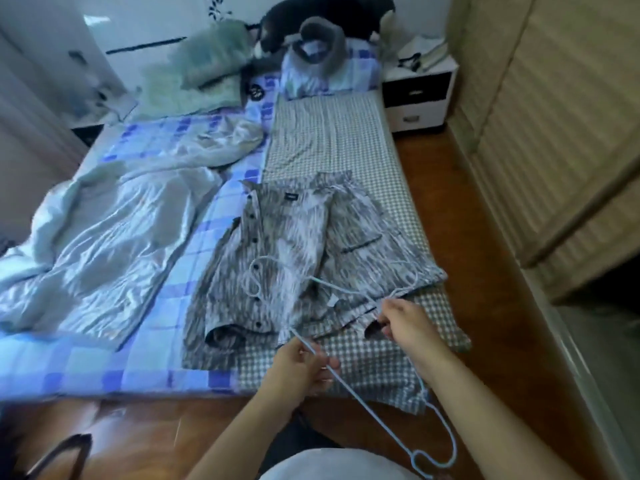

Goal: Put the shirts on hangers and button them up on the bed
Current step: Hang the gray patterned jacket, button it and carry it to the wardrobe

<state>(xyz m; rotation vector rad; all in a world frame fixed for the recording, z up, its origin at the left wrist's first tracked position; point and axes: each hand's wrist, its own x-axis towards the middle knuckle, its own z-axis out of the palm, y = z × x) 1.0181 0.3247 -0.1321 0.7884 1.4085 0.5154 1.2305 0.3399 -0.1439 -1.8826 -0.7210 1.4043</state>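
Grey striped shirt (pixel 284 258) lies unbuttoned at frame centre on the bed (pixel 173 306), partly over a checked sheet (pixel 329 140). Left hand (pixel 301 367) grips a pale blue wire hanger (pixel 363 403) – its hook sits at lower right. Right hand (pixel 407 322) pinches a 2nd hanger (pixel 332 284) lying across the shirt. Crumpled blanket (pixel 104 237) at left.

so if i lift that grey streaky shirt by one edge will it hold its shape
Probably not: the shirt lies rumpled and folded on the bed, so it likely droops. It looks thin, probably light. The open button front may flap apart.
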